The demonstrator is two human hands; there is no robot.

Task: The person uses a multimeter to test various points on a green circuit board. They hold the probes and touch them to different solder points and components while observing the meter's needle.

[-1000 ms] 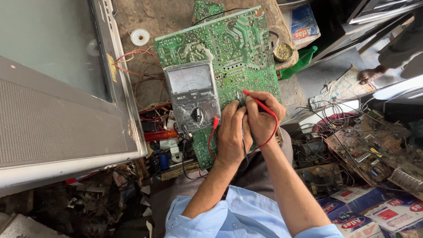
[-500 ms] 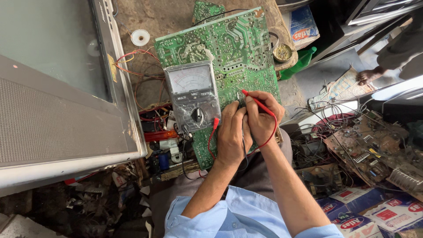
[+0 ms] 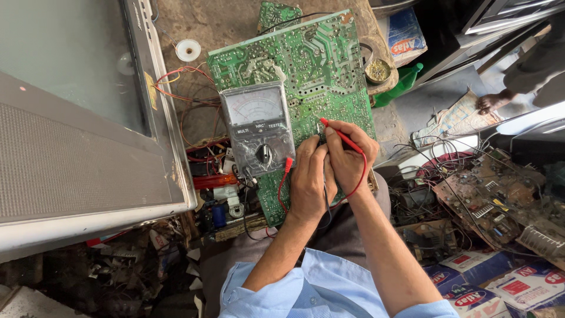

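On the green circuit board (image 3: 306,65), just right of the grey analog meter (image 3: 259,129), the right hand (image 3: 350,156) pinches the red probe (image 3: 338,134) while the left hand (image 3: 309,176) closes around something I cannot make out; a slipping tip could bridge neighbouring solder joints.

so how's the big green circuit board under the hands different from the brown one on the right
The green circuit board is large and lies flat on the bench, solder side up, with an analog multimeter resting on it. The brown circuit board looks smaller and sits tilted in a tangle of wires, with nothing touching it. The right hand presses a red probe to the green one, beside the left hand. Both are bare, uncased boards.
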